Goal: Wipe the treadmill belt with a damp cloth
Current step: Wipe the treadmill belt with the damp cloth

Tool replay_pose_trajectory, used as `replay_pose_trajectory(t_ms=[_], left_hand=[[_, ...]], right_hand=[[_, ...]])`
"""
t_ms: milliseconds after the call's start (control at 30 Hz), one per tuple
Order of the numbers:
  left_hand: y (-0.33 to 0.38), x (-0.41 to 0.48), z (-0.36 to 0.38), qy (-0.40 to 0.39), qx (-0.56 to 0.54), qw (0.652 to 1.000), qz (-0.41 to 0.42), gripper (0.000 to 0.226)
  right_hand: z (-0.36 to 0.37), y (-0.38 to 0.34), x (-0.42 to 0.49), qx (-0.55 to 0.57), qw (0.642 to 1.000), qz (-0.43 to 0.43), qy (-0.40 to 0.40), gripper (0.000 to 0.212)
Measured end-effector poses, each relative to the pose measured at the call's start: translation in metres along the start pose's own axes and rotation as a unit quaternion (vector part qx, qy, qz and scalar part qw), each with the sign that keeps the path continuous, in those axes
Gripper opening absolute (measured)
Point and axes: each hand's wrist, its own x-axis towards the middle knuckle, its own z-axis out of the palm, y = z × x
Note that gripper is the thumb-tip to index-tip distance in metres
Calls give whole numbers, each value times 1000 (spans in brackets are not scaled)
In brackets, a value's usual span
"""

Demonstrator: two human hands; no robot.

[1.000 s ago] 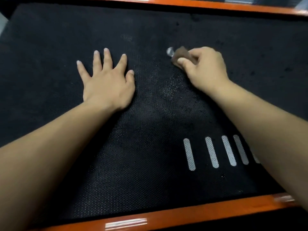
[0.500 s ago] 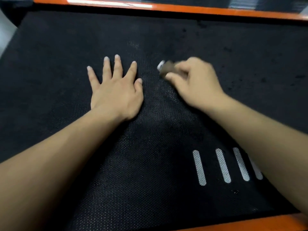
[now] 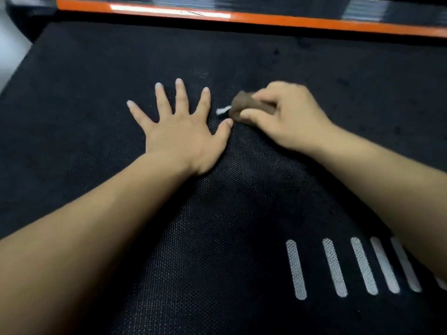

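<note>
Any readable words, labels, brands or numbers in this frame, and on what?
None readable.
White strip on the orange rail: blurred, nothing legible.
White tag on the cloth: too blurred to read.
Belt: only plain white bars, no characters.

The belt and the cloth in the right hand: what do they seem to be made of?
The belt is probably black rubber or PVC, matte, with a fine dotted grain that catches light. The cloth seems soft brown fabric, bunched in the right hand; blur hides its weave.
</note>
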Motion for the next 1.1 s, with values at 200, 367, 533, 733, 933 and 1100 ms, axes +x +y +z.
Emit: replay_pose_trajectory(t_ms=[200,367,533,733,933,1100], left_hand=[[-1,-2,1,15,6,1000,15,76],[-1,-2,3,12,2,1000,11,78],[0,-1,2,11,-5,1000,10,78],[0,-2,3,15,-5,1000,7,79],[0,-1,3,19,-9,1000,9,78],[0,-1,5,23,-13,1000,12,78]], right_hand=[[-3,50,59,-27,974,201,98,33],[2,22,42,11,1000,28,-9,34],[2,70,100,-28,973,206,96,33],[4,50,88,-5,997,82,5,32],[19,65,134,-37,980,180,81,34],[19,58,136,-46,988,142,46,35]])
